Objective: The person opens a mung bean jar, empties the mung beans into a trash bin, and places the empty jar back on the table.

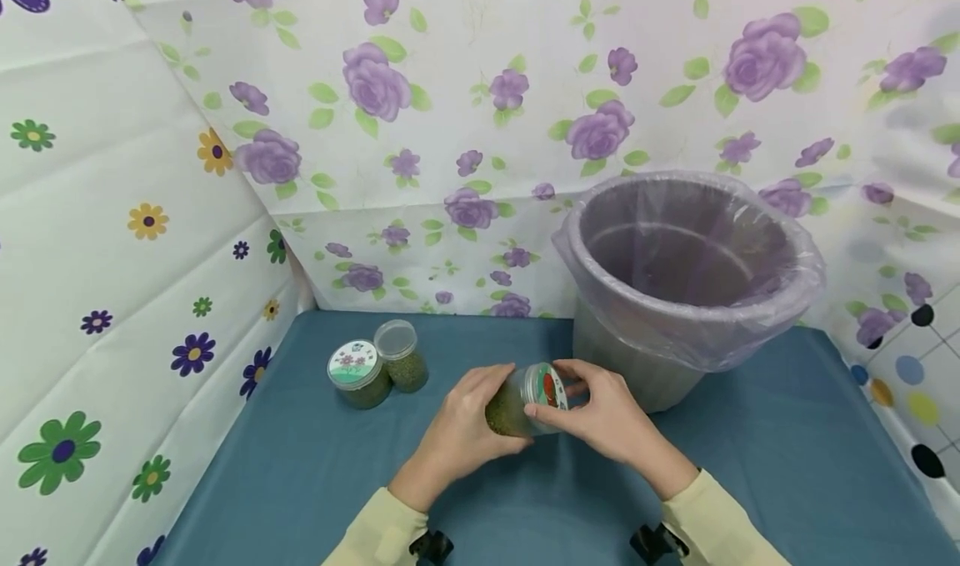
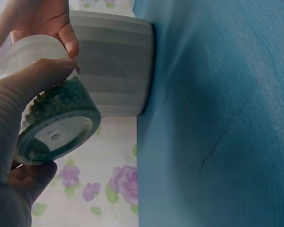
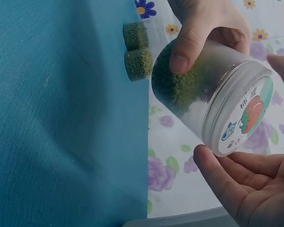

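Note:
A clear plastic jar (image 1: 507,409), partly filled with small green grains, is tilted above the table, its lid end toward the right. My left hand (image 1: 467,423) grips the jar's body, thumb on the near side in the left wrist view. At the other end, my right hand (image 1: 611,409) holds the lid (image 3: 246,118) by its rim between thumb and fingers. That lid bears a round label with a red fruit picture. The lid sits on the jar, and the jar's base (image 2: 57,136) faces the left wrist camera.
Left of my hands stand two smaller jars of green grains, one with a labelled lid (image 1: 356,363), the other a plain clear jar (image 1: 406,364). A grey bin (image 1: 622,358) lined with a translucent bag stands behind my right hand. Blue cloth (image 1: 300,483) covers the table; flowered sheets hang behind.

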The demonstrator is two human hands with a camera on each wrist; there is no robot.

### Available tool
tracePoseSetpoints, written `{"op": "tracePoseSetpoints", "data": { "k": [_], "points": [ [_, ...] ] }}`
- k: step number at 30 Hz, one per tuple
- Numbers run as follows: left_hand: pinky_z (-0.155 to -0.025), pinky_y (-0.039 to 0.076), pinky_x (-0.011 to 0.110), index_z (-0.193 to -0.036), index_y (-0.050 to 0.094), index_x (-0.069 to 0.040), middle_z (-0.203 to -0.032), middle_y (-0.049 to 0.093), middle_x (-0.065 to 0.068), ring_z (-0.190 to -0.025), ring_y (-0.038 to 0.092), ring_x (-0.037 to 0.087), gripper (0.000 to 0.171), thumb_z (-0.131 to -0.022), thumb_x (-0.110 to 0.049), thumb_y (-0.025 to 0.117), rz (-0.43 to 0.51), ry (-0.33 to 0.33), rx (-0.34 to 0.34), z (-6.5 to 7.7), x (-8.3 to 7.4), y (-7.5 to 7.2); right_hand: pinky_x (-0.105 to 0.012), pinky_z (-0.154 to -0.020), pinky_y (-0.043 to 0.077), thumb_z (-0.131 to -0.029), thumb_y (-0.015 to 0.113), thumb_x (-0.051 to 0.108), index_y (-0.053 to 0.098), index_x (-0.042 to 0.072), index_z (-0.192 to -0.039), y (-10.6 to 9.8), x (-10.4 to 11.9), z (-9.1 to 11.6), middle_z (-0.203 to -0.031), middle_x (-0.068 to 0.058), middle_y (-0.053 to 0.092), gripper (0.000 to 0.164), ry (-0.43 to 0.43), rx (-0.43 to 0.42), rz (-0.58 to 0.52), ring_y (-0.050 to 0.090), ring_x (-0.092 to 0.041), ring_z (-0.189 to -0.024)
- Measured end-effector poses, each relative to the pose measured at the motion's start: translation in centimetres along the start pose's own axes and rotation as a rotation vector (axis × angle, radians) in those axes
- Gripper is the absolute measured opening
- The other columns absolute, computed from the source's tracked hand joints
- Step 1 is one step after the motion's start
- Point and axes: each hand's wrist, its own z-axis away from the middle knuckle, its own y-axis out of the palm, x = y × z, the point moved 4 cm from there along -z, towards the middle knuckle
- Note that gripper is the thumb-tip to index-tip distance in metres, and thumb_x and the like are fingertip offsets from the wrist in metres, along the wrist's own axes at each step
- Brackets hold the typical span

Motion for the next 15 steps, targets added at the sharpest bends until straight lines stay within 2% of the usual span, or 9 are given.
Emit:
{"op": "tracePoseSetpoints", "data": {
  "k": [5, 8, 11, 15],
  "points": [
    [-0.090, 0.052, 0.031, -0.142, 0.037, -0.025, -0.137, 0.048, -0.003, -0.124, 0.047, 0.014, 0.088, -0.068, -0.051, 0.077, -0.025, 0.029, 0.003, -0.37, -0.52, -0.19, -0.023, -0.066, 0.055, -0.064, 0.073, 0.064, 0.053, 0.028, -0.125, -0.29, 0.12, 0.14, -0.112, 0.008, 0.061, 0.073, -0.026, 0.001, -0.018, 0.063, -0.011, -0.093],
    [-0.091, 0.052, 0.032, -0.142, 0.037, -0.024, -0.137, 0.048, -0.003, -0.125, 0.047, 0.014, 0.089, -0.068, -0.051, 0.077, -0.032, 0.023, 0.015, -0.37, -0.69, -0.28, -0.022, -0.069, 0.056, -0.066, 0.074, 0.061, 0.050, 0.026, -0.129, -0.35, 0.18, 0.31, -0.116, 0.008, 0.058, 0.076, -0.042, 0.015, -0.043, 0.063, -0.012, -0.096],
    [-0.091, 0.052, 0.032, -0.142, 0.037, -0.024, -0.138, 0.048, -0.002, -0.125, 0.047, 0.014, 0.088, -0.068, -0.051, 0.077, -0.029, 0.014, 0.021, -0.29, -0.88, -0.36, -0.024, -0.069, 0.056, -0.067, 0.072, 0.063, 0.047, 0.024, -0.133, -0.35, 0.17, 0.41, -0.121, 0.007, 0.057, 0.080, -0.030, 0.011, -0.033, 0.062, -0.014, -0.099],
    [-0.092, 0.051, 0.031, -0.142, 0.038, -0.024, -0.137, 0.048, -0.003, -0.124, 0.047, 0.014, 0.088, -0.068, -0.049, 0.078, -0.027, 0.015, 0.017, -0.22, -1.06, -0.44, -0.025, -0.065, 0.054, -0.067, 0.069, 0.067, 0.050, 0.028, -0.129, -0.31, 0.12, 0.39, -0.116, 0.007, 0.059, 0.076, -0.008, 0.010, -0.006, 0.061, -0.013, -0.097]
  ]
}}
